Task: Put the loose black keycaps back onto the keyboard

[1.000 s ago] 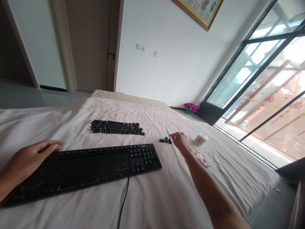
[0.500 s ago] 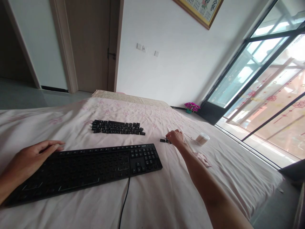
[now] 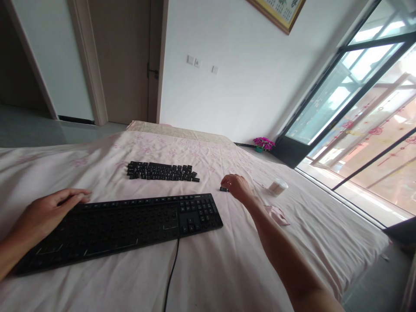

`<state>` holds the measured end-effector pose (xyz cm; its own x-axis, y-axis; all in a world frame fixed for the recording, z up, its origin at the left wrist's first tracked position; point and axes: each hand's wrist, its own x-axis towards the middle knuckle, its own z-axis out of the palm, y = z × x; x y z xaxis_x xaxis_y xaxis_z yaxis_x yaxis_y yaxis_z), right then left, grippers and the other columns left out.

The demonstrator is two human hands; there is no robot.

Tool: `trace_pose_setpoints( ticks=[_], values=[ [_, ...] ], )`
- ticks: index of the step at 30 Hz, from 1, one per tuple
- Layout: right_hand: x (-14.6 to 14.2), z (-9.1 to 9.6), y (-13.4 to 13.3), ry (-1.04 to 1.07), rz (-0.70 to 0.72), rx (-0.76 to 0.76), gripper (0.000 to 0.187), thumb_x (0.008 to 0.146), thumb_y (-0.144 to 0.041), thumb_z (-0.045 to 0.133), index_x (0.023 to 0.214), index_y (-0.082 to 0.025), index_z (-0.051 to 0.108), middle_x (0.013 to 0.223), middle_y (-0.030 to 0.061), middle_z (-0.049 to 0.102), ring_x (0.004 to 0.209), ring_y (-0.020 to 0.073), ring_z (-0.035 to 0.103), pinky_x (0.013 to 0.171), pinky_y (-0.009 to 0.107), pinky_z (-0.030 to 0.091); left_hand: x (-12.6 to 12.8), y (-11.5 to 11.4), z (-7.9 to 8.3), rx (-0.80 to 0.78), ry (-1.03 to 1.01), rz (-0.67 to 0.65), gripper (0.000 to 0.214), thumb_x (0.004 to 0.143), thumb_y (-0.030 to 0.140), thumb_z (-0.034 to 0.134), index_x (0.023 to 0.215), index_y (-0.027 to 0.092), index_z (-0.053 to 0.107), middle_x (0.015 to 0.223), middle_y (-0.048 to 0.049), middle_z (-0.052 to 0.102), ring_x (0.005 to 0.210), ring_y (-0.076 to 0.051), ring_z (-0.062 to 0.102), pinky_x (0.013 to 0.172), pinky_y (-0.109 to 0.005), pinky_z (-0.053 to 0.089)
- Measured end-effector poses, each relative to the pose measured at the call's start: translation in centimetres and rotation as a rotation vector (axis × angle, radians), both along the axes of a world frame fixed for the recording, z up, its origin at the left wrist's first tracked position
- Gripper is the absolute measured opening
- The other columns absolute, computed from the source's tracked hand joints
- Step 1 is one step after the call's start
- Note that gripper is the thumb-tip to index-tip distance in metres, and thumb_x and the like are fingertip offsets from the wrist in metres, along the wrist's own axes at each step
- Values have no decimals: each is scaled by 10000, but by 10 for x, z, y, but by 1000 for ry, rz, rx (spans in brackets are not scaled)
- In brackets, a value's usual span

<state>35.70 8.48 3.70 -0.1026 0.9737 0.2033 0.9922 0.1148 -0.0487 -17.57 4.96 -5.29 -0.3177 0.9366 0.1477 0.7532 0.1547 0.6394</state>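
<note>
A black keyboard with most keycaps removed lies on the pink bedsheet. My left hand rests flat on its left end, fingers stretched out. My right hand reaches past the keyboard's right end and curls over a few loose black keycaps; only one keycap shows beside the fingers. Whether the fingers grip any is hidden. Rows of removed keycaps lie laid out farther back on the sheet.
A round container of cotton swabs lies right of my right hand, with a pink cloth scrap nearer me. The keyboard cable runs toward me. A door, a potted flower and a large window lie beyond the bed.
My right hand has moved left from beside the cotton swab container and come down over the loose keycaps, covering most of them. The left hand has stayed on the keyboard.
</note>
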Motion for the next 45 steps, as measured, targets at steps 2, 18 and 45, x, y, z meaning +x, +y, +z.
trace_pose_setpoints(
  ticks=[2, 18, 45],
  values=[
    [-7, -1, -16, 57, 48, -65, 135, 802, -277, 592, 858, -269, 714, 855, -17, 698, 791, 149, 598, 683, 249, 346, -2, 0, 1, -65, -62, -24, 419, 801, 544, 469, 1039, 279, 691, 855, 48, 760, 773, -184, 696, 572, -207, 496],
    [-22, -39, -73, 14, 4, -66, 256, 909, -332, 480, 964, -274, 724, 961, 10, 684, 840, 159, 624, 696, 249, 388, 8, -8, 18, -89, -97, -37, 427, 792, 511, 488, 1063, 241, 680, 911, 22, 753, 825, -168, 679, 580, -178, 458],
    [-12, -39, -81, 420, 99, 75, 147, 841, -320, 614, 919, -272, 730, 916, -4, 663, 750, 132, 598, 700, 253, 417, 9, -7, 16, -125, -97, -19, 403, 805, 507, 487, 1074, 270, 669, 931, 46, 750, 847, -162, 678, 566, -174, 451]
  ],
)
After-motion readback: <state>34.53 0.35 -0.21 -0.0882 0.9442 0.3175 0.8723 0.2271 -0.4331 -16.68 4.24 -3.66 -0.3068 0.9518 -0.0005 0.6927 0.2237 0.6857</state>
